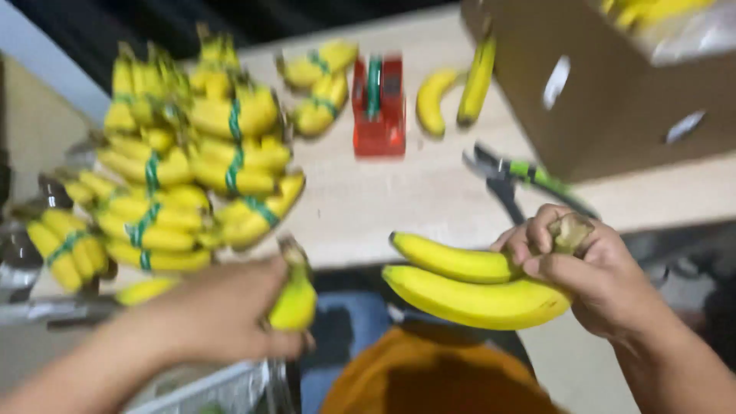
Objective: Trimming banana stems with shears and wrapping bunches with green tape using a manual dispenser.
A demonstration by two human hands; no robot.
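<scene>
In the head view, blurred by motion, a pair of bananas [468, 282] joined at one stem was held by the right hand [586, 268], whose fingers were closed tightly round the stem end, the fruit pointing leftward above the near edge of the wooden table [414, 199]. A single small banana [294, 295] was gripped by the left hand [222, 314], fingers wrapped round its lower half with the stem up, just in front of the table edge and just beside a heap of bunches bound with green tape [184, 161].

A red tape dispenser [379, 103] stood in the middle of the table, green-handled cutters [514, 178] lay between it and the right hand, and a cardboard box [613, 77] stood at the far right with two loose bananas [456, 88] beside it.

The step appeared to be the gathering of fruit into a bunch for banding. It would be judged best done with the stems brought level, the bananas nested curve to curve, and pressure kept on the stems rather than the flesh, so that bruising was avoided.
</scene>
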